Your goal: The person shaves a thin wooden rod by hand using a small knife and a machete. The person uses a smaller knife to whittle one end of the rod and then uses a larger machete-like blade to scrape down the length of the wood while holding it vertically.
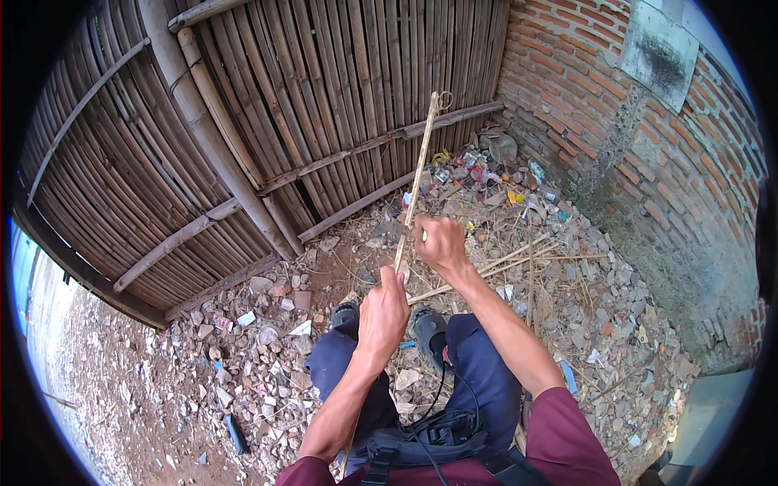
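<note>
My left hand (384,313) is closed around the lower end of a long pale bamboo strip (420,166), which slants up and away in front of me. In my right hand (442,245) is a knife (395,229); a bit of green handle shows at the fist, and its dark blade lies across the strip just above my left hand. Thin curled shavings (444,100) hang at the strip's far end. On the ground beyond my right wrist lie several more bamboo strips (506,263).
A bamboo-slat wall (324,89) rises ahead and to the left, meeting a brick wall (600,105) on the right. Colourful litter (494,174) is heaped in their corner. Stony rubble (267,332) covers the ground around my shoes (429,334). A black pouch (425,437) rests at my waist.
</note>
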The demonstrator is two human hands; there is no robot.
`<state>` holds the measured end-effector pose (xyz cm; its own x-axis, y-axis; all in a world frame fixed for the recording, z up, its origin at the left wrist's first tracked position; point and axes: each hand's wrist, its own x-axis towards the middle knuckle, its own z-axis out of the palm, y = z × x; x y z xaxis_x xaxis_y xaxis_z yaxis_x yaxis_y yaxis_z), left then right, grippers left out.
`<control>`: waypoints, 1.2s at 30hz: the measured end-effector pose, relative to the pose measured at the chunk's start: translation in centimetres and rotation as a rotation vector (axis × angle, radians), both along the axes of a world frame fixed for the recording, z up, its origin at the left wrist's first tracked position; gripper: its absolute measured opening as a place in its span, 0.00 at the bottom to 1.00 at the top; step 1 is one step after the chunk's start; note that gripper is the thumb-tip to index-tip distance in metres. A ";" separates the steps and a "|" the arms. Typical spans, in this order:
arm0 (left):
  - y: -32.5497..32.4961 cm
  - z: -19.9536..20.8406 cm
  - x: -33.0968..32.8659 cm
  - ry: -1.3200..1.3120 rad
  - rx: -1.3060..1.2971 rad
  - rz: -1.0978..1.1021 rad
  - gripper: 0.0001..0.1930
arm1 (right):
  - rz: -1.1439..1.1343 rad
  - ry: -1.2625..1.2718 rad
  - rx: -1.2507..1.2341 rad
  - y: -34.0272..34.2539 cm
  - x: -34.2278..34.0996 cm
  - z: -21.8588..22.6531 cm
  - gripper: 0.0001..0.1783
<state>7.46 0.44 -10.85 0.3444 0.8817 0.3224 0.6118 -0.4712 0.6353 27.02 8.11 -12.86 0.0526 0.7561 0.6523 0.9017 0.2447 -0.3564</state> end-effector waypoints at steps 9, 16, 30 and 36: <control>-0.7 0.1 -1.0 0.014 0.011 0.006 0.13 | -0.063 0.005 0.027 0.8 -0.4 0.8 0.10; -2.8 -0.2 -1.5 0.039 -0.035 -0.029 0.12 | -0.163 0.055 0.042 2.1 2.4 -0.4 0.10; -9.9 -1.0 -6.1 0.134 -0.154 -0.138 0.12 | -0.425 0.022 0.145 3.7 10.7 -2.2 0.11; -11.0 -0.1 -7.5 0.153 -0.164 -0.134 0.12 | -0.446 0.131 -0.038 4.2 10.0 -2.3 0.12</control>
